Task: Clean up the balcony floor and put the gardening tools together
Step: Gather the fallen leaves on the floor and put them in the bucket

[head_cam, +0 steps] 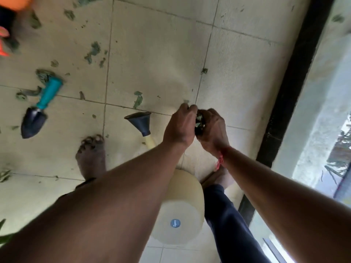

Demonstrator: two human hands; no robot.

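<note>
Head view: both hands meet just above the cream watering can [180,204], which lies on the tiled floor [152,54]. The right hand [213,130] cups 1 leaf clump [199,120], fingers curled round it; the left hand [180,128] pinches the same clump. Left of the can lies a teal-handled trowel [38,109], with loose leaf scraps [93,52] beyond it.

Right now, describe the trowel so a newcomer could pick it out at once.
Start at the cream watering can on the tiled floor, and look left past the bare foot. The trowel lies there among leaf scraps. It alone has a teal handle and a dark pointed blade.
</note>
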